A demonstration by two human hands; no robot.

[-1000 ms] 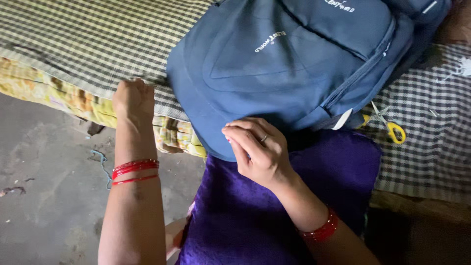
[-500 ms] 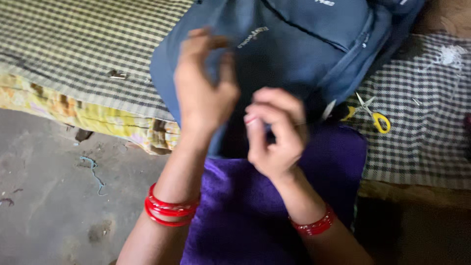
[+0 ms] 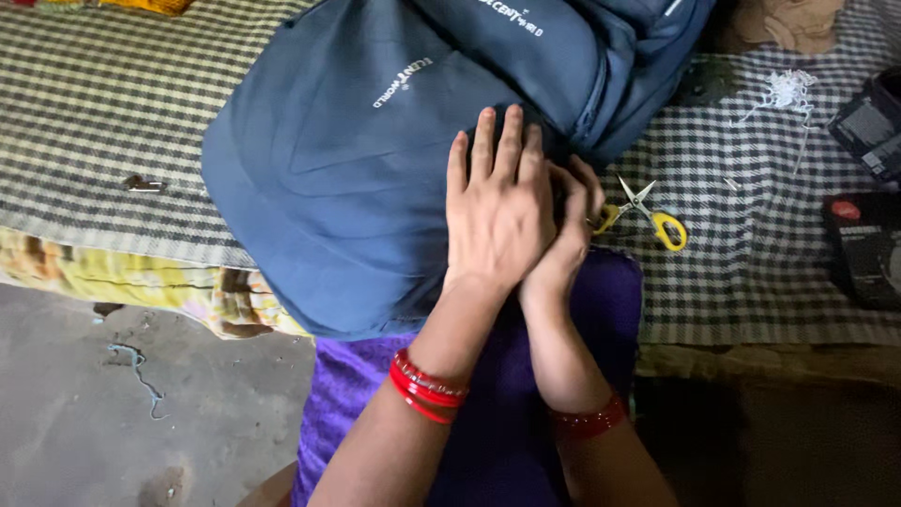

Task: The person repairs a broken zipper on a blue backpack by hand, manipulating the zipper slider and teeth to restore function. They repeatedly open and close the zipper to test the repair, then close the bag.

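Both hands meet on the near right part of a blue backpack (image 3: pixel 375 160). Left hand (image 3: pixel 497 202) lies flat on the fabric, palm down, fingers straight and close together, pointing away; it grips nothing. Right hand (image 3: pixel 568 230) sits just beside it, tucked partly under the left hand's edge, fingers curled against the bag; whether it pinches anything cannot be told, the left hand hides it. Red bangles (image 3: pixel 427 385) ring the left wrist, and a red band (image 3: pixel 587 420) rings the right wrist.

Nearest: purple cloth (image 3: pixel 507 441) over the person's lap, running under both forearms. Grey floor (image 3: pixel 113 422) to the near left, with a bit of thread on it.

Backpack rests half on the lap, half on a bed covered with a checked sheet (image 3: pixel 94 103); its lower edge overhangs the bed's yellow patterned side (image 3: pixel 122 282).

Right of the hands, on the sheet: yellow-handled scissors (image 3: pixel 648 216), blades apart, close to the right hand. Farther right, a tangle of white thread (image 3: pixel 784 91). Far right edge, dark boxes (image 3: pixel 868 197).
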